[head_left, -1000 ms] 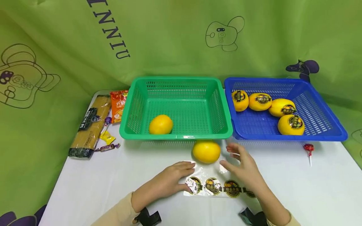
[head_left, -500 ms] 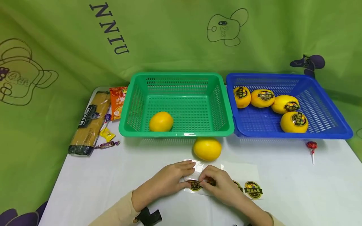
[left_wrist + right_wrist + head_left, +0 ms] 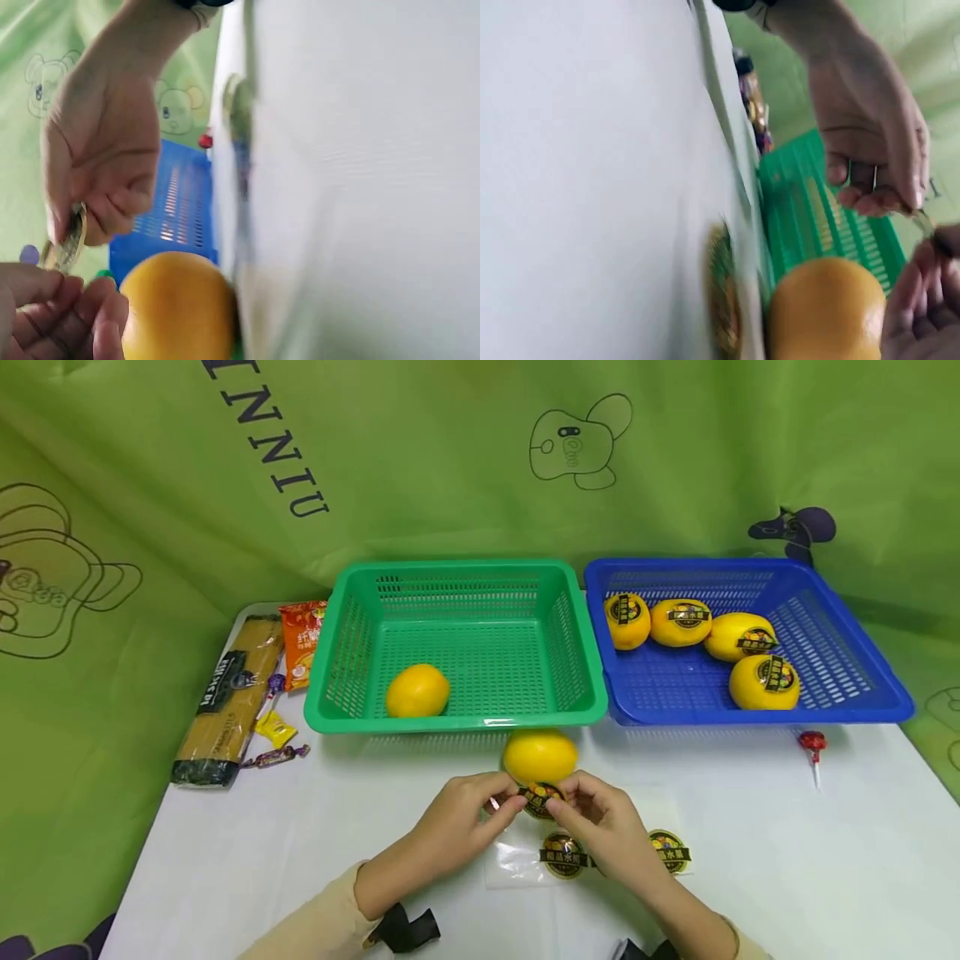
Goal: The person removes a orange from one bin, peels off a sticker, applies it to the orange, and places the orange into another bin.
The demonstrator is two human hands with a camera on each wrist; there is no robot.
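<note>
A round black-and-gold sticker (image 3: 542, 800) is stretched between both hands, held up off the table. My left hand (image 3: 453, 827) pinches its left edge with thumb and finger; my right hand (image 3: 606, 833) pinches the right edge. Just beyond it, in front of the green basket, lies a plain yellow lemon-like fruit (image 3: 540, 756). The left wrist view has this sticker (image 3: 73, 238) edge-on between the fingertips, above and beside the fruit (image 3: 178, 307). Beneath the hands a clear sticker sheet (image 3: 513, 864) lies flat, partly covered by the right hand.
The green basket (image 3: 455, 725) holds one plain yellow fruit (image 3: 417, 691). To its right, the blue basket (image 3: 757, 717) contains several fruits with stickers. A noodle pack (image 3: 231, 702), an orange snack bag (image 3: 302, 643) and small candies are at left; a red lollipop (image 3: 812, 742) lies at right.
The right hand has come in from the right to the sheet and peeled off its leftmost sticker. The left hand has lifted from the sheet and now pinches that sticker too, near the fruit.
</note>
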